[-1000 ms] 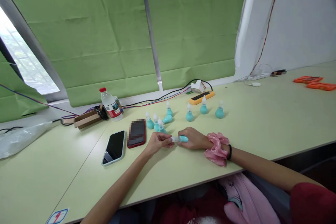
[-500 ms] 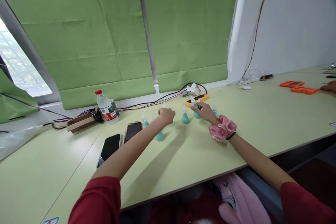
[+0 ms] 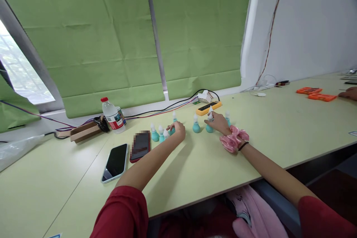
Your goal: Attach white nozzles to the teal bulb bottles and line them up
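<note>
The left hand (image 3: 177,129) was closed on a small teal bulb-shaped dropper bottle (image 3: 172,130); neighbouring bottles just beside could be toppled. The right hand's (image 3: 219,122) grip could not be told.

- No text, brand or number can be read anywhere in view
- The water bottle (image 3: 112,116), well to the left of the left hand (image 3: 177,130), carries a red and white label, its print too small to make out
- The red phone (image 3: 140,145), just left of that hand, has its screen blurred over
- The yellow device (image 3: 208,107), beyond the right hand (image 3: 219,123), shows dark markings, illegible
</note>
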A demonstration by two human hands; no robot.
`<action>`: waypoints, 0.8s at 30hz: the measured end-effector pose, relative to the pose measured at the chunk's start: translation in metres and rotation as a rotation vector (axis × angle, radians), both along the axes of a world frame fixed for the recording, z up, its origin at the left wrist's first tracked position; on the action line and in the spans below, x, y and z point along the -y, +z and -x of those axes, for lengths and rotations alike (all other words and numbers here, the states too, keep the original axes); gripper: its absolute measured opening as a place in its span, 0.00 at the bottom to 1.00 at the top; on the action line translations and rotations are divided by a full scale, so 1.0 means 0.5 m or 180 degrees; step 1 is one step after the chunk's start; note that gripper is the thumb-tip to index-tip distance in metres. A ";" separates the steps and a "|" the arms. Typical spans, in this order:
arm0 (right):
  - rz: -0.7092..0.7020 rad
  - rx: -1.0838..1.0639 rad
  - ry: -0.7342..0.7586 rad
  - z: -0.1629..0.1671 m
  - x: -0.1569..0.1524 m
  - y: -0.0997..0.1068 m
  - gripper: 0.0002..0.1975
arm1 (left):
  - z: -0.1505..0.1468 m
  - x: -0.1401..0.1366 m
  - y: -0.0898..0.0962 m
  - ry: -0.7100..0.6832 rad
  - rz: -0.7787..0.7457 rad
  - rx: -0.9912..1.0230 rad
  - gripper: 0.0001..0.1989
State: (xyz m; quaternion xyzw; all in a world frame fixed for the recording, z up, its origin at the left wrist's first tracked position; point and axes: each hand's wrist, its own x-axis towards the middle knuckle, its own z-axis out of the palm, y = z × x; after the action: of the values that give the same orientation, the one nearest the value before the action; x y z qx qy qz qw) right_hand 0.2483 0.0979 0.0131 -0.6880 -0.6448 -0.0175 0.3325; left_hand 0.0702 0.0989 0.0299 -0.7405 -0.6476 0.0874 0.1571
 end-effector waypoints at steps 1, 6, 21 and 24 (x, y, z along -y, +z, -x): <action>-0.0054 -0.0009 -0.0020 0.002 0.001 0.001 0.17 | 0.001 0.002 -0.005 -0.0068 -0.0057 0.0014 0.14; -0.0201 -0.0041 0.0088 0.008 0.005 0.001 0.20 | 0.008 0.020 -0.027 -0.0652 -0.0545 -0.0328 0.13; -0.0048 0.0042 0.0162 0.002 -0.005 -0.012 0.23 | 0.048 -0.009 0.004 -0.2798 -0.0766 -0.1345 0.12; 0.0034 0.0031 0.0091 0.003 -0.006 -0.012 0.25 | 0.051 -0.010 0.007 -0.2853 -0.0717 -0.1416 0.14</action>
State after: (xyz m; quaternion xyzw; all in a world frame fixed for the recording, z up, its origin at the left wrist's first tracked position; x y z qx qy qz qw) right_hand 0.2467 0.1008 0.0070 -0.6804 -0.6563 -0.0127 0.3259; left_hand 0.0448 0.1038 0.0336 -0.8874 -0.2228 0.0966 0.3920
